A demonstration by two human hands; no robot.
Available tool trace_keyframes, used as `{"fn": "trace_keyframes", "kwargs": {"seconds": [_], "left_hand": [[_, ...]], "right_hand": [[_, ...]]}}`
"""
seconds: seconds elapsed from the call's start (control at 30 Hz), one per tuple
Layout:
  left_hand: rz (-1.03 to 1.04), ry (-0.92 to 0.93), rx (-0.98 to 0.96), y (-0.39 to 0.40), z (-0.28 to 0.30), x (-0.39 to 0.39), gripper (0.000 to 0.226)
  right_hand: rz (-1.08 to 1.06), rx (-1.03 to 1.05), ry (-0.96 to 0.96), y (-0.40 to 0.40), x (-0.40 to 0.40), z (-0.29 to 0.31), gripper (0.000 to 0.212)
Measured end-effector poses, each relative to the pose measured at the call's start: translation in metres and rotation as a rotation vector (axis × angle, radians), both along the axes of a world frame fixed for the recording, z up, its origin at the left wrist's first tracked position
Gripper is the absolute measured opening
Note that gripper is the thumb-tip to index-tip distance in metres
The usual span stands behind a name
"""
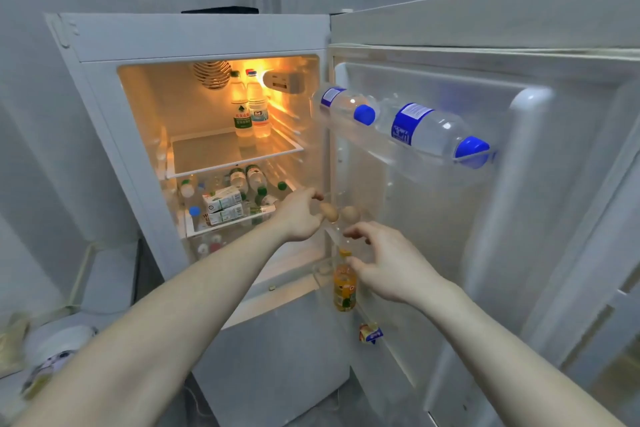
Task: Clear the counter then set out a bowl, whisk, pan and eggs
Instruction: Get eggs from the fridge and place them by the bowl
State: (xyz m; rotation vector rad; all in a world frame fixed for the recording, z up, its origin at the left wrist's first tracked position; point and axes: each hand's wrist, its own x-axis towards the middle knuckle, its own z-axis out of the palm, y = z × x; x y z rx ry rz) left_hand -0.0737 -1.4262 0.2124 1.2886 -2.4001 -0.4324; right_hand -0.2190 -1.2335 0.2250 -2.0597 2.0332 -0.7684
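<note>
The white fridge (194,42) stands open with its door (519,218) swung to the right. Two brown eggs sit at the door's middle shelf. My left hand (299,215) reaches in and pinches the left egg (329,212) between thumb and fingers. The second egg (349,213) lies just to its right, untouched. My right hand (384,262) hovers just below the eggs with fingers loosely curled and holds nothing.
An orange juice bottle (344,288) stands in the lower door shelf under my right hand. Two water bottles (429,130) lie in the upper door rack. Bottles and cartons (223,204) fill the inner shelves. A white pot (59,340) sits at lower left.
</note>
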Motion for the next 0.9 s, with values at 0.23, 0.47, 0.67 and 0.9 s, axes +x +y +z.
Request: {"fn": "trace_keyframes", "kwargs": {"seconds": [0.23,0.47,0.67,0.9], "left_hand": [[-0.072,-0.105,-0.065,-0.020,-0.006,-0.024,0.041],[-0.110,-0.376,0.030,-0.039,0.006,-0.053,0.052],[-0.130,-0.519,0.131,-0.054,0.011,-0.072,0.046],[-0.165,-0.606,0.193,-0.064,0.013,-0.089,0.031]], "right_hand": [[-0.073,0.123,-0.005,-0.070,-0.009,0.005,0.054],[-0.129,0.299,-0.049,-0.101,-0.023,0.007,0.079],[-0.112,0.348,-0.061,-0.108,-0.030,0.009,0.076],[-0.073,0.381,-0.055,-0.111,-0.036,0.007,0.080]]}}
